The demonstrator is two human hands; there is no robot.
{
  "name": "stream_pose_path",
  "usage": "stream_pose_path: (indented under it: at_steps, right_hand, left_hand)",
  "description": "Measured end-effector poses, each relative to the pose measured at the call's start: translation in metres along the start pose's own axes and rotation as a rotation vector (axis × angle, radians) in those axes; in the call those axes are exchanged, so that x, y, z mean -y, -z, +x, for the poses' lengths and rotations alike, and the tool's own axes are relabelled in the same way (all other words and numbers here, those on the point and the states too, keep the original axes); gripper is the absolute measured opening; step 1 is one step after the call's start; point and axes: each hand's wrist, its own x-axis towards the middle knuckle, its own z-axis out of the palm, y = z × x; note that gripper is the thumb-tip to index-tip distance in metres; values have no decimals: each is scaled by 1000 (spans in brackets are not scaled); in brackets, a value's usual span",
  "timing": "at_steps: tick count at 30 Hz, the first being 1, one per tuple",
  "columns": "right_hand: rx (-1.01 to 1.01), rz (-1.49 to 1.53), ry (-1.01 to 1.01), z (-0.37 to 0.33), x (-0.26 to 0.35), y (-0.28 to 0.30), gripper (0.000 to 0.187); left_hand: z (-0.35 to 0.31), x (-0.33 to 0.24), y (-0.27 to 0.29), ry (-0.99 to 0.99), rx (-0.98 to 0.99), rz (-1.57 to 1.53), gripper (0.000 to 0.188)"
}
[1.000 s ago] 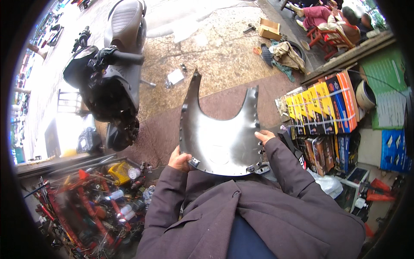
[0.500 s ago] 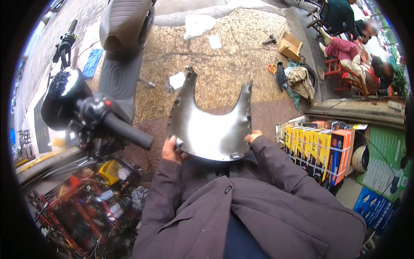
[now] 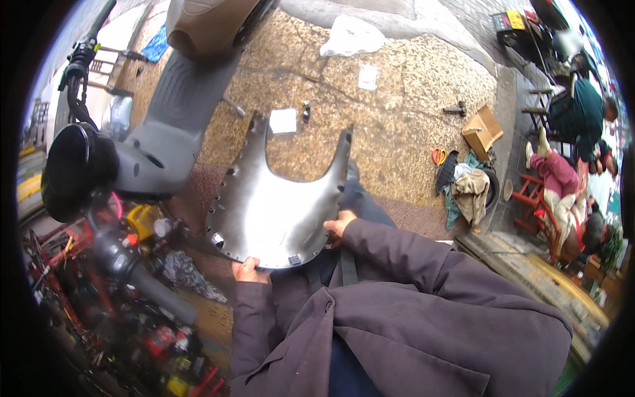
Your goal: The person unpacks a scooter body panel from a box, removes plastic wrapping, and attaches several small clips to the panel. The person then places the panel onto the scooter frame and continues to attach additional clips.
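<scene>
A silver-grey, U-shaped scooter body panel is held up in front of me, its two prongs pointing away. Small clips line its edges. At its near edge, left of the middle, my left hand pinches the rim with the thumb on top. My right hand grips the right side edge, thumb over the face and the other fingers mostly hidden beneath. To the left stands an electric scooter with a grey footboard, a brown seat and a black handlebar grip.
A bin of tools and loose parts lies at the lower left. On the stone pavement are a white plastic bag, a white paper, orange-handled scissors, an open cardboard box and rags. People sit on chairs at the right.
My view has turned, and the panel now sits further left and tilted. My left hand has shifted from its left side to the near edge; my right hand still grips the right side.
</scene>
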Motion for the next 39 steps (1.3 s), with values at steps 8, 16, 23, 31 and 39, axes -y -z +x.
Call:
stream_pose_path:
  at_steps: [8,16,23,31,39]
  right_hand:
    - [102,83,-137,51,68,97,42]
    - [-149,-203,136,206,158,119,26]
    - [-157,-302,313,441,213,102,30]
    - [66,-937,809,630,247,27,31]
    - [97,-1308,1073,703,239,-53,27]
  left_hand:
    - [-22,14,21,-99,-263,-96,72]
    - [0,68,49,-209,-436,-210,65]
    - [48,169,88,-324,-761,-219,67]
    - [61,246,110,-431,-991,-184,68]
    - [58,270,91,-427,-1160,-146,70]
